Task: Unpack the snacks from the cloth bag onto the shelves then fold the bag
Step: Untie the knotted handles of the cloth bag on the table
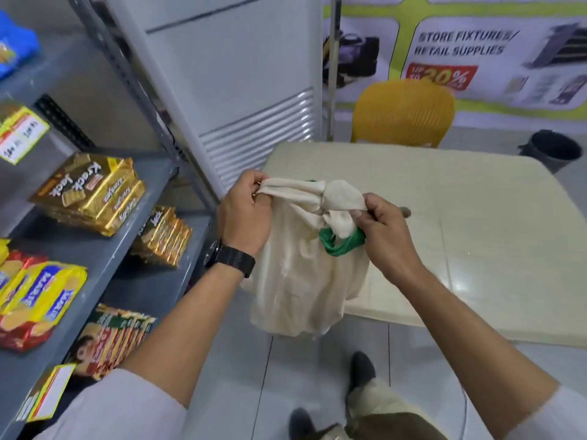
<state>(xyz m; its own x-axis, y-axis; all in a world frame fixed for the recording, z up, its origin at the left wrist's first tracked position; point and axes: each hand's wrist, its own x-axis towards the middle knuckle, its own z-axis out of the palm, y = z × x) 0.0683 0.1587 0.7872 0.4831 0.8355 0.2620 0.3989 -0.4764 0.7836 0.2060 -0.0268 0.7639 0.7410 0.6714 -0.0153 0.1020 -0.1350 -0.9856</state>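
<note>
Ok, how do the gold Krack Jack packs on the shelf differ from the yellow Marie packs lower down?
The Krack Jack packs are shiny gold with brown panels; the Marie packs are yellow with blue name bands and red ends. The Krack Jack packs sit on a higher shelf, further from the person, while the Marie packs lie lower and nearer the left edge of the view. Both are wrapped biscuit multipacks lying flat on grey shelving.

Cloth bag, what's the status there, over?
Left hand and right hand both shut on cloth bag, fingers pinching its knotted top. Bag held up at the table edge. Nothing in the way.
</note>
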